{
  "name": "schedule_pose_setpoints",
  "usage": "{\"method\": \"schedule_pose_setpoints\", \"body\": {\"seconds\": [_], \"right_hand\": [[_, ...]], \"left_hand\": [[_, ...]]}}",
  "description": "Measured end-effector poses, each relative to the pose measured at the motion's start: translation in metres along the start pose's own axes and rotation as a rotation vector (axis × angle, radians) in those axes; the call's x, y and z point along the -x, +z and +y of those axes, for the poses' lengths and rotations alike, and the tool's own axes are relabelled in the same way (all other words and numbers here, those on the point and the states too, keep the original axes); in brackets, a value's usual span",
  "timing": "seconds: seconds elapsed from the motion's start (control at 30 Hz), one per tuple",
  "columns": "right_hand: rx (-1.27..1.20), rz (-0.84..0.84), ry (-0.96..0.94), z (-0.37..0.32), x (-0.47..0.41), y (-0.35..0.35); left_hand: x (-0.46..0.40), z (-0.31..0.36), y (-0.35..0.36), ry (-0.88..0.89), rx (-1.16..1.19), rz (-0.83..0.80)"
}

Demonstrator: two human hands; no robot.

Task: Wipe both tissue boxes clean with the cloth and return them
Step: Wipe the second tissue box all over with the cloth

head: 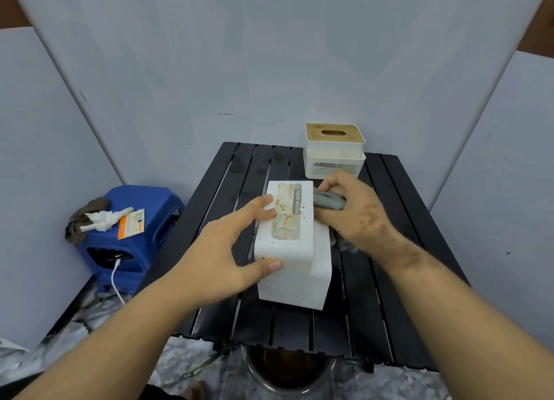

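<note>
Head view shows the left hand (pixel 221 249) gripping the near tissue box (pixel 292 249) lying mid-table (pixel 374 324), the right hand (pixel 356 214) pinching a grey cloth (pixel 328 200) against its right edge, the second tissue box (pixel 334 151) standing at the far edge, bare slats nearer.

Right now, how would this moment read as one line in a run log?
step: wiping near tissue box | left hand: holds box | right hand: grips cloth at its side | second tissue box: upright behind

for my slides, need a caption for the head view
Left hand steadies tipped tissue box while right hand wipes it with grey cloth.
</note>
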State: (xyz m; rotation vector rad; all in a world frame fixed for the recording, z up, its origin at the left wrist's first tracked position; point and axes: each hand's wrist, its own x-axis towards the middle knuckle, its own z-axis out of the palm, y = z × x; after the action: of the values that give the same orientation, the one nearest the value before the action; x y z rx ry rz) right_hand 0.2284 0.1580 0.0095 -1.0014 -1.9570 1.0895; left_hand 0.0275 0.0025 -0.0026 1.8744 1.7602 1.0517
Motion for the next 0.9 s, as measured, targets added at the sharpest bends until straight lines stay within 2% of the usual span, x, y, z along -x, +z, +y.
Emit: {"method": "schedule_pose_setpoints", "body": {"seconds": [0.13,0.27,0.4,0.57,0.77,0.9], "right_hand": [[0.055,0.023,-0.003,0.007,-0.004,-0.034],[-0.006,0.028,-0.011,0.002,0.006,-0.007],[0.11,-0.003,-0.092,0.001,0.006,0.002],[-0.016,-0.017,-0.044,0.011,0.0,-0.021],[0.051,-0.036,-0.005,0.01,0.005,-0.055],[0.102,-0.105,-0.019,-0.007,0.026,-0.078]], "left_hand": [[0.0,0.0,0.0,0.011,-0.032,0.007],[0.0,-0.001,0.001,-0.001,0.02,-0.006],[0.0,-0.001,0.002,-0.006,0.004,-0.008],[0.001,0.0,0.001,0.008,-0.043,0.002],[0.002,-0.001,0.001,0.022,-0.05,0.013],[0.002,-0.002,0.001,0.021,-0.049,0.028]]}}
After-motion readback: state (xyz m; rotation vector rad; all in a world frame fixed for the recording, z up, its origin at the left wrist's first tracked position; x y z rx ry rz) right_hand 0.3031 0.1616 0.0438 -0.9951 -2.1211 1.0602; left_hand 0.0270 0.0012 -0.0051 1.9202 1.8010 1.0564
